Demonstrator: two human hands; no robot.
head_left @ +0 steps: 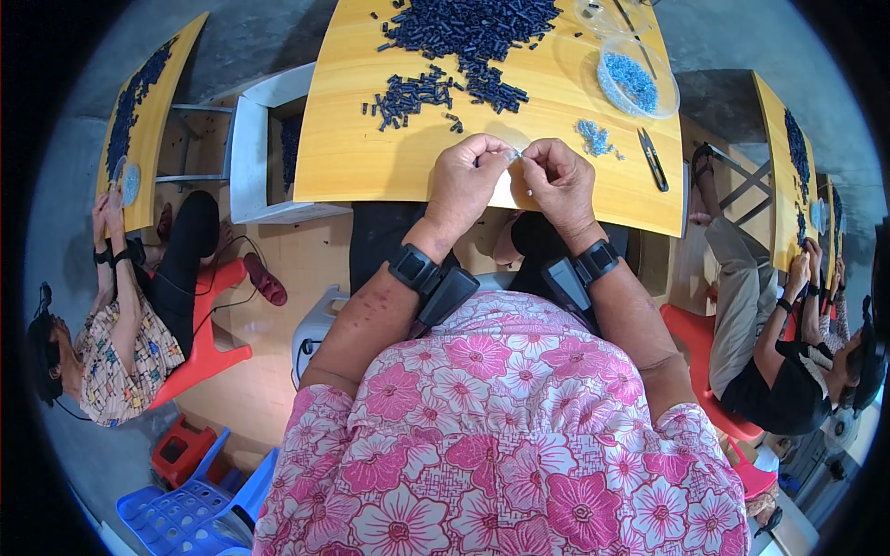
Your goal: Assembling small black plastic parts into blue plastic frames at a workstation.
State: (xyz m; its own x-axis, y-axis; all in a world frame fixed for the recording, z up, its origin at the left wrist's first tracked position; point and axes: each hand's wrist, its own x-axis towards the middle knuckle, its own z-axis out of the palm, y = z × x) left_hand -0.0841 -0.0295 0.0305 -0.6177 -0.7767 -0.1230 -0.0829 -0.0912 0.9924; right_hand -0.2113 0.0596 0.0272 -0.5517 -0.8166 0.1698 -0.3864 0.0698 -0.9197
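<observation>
Over the table's near edge, my left hand [465,181] and my right hand [560,183] meet fingertip to fingertip, both closed in a pinch. Between them shows a tiny pale, clear bluish piece [515,156], partly hidden by the fingers; its exact kind is too small to tell. Right of my right hand lies a small loose heap of clear bluish pieces [595,137]. Beside it rests a pair of black-handled thread snips [653,159]. Beyond my hands, small dark cylindrical pieces [413,97] are spread in clusters, with a large pile [473,28] farther back.
A clear round tub [674,100] of bluish pieces stands at the table's right, near another clear container [593,14]. A white open drawer or box [250,153] adjoins the left side of the yellow table [343,157]. Other people work at tables on both sides.
</observation>
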